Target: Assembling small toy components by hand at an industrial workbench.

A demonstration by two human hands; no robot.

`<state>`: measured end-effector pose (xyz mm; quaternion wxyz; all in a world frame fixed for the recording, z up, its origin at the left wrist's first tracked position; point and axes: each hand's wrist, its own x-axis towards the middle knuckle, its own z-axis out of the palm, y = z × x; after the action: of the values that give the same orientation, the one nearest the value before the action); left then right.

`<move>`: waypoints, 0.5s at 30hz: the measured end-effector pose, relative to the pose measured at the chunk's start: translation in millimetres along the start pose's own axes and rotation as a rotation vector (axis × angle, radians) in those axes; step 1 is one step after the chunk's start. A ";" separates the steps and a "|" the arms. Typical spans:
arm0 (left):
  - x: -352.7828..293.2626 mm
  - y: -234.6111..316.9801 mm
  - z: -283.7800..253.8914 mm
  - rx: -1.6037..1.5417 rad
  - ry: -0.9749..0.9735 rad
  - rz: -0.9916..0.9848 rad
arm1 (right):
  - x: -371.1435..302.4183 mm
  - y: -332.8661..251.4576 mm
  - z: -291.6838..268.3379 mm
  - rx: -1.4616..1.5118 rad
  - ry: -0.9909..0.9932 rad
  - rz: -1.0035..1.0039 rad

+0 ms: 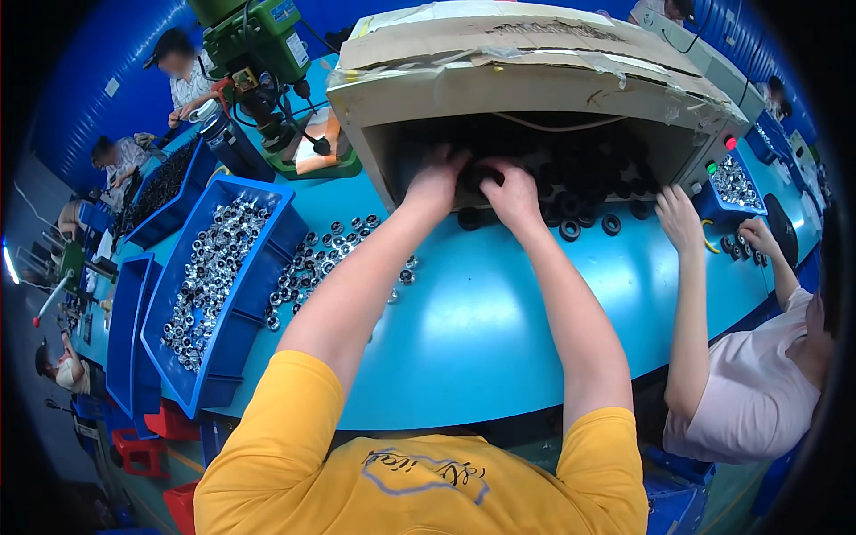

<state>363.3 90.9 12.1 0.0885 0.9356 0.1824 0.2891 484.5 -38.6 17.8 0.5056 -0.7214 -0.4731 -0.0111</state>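
Both my hands reach into the open front of a worn beige box (357, 152), above a dark heap of black rubber rings (611, 225). My right hand (514, 194) has its thumb and fingers closed on a dark ring (481, 176) at the opening. Beside it, my left hand (433, 185) is bent inward with its fingertips close together; what they grip is lost in the shadow. Small silver metal parts with dark centres (308, 267) lie loose on the blue-green table (446, 357), left of my left forearm.
At left stands a blue bin (245, 312) full of silver parts, next to another blue bin (134, 348). A green drill press (267, 53) rises behind. At right, a co-worker's arms (687, 294) reach over the table by the box; a smaller blue bin (736, 183) is beyond.
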 end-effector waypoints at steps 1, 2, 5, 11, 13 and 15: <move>2.5 -0.8 1.6 0.061 0.101 -0.004 | 1.3 -0.1 -0.9 0.018 0.013 0.019; 2.5 -2.3 1.7 0.061 0.071 -0.029 | 2.1 -0.3 -3.4 0.037 0.027 0.038; -5.2 3.0 -9.5 0.059 -0.032 -0.085 | -10.0 3.9 -22.2 0.023 -0.054 0.026; -36.9 11.5 -36.7 0.078 -0.051 -0.054 | -58.1 -20.5 -37.8 -0.146 -0.381 -0.032; -51.8 20.5 -45.9 0.083 0.013 -0.035 | -67.6 -25.6 -29.0 -0.248 -0.408 -0.042; -67.4 31.0 -59.0 0.108 0.003 -0.008 | -71.7 -27.7 -17.7 -0.357 -0.414 0.005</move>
<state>286.9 39.5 34.4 0.0389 0.9379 0.2015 0.2798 433.9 -98.7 10.9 0.2628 -0.7873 -0.5551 0.0545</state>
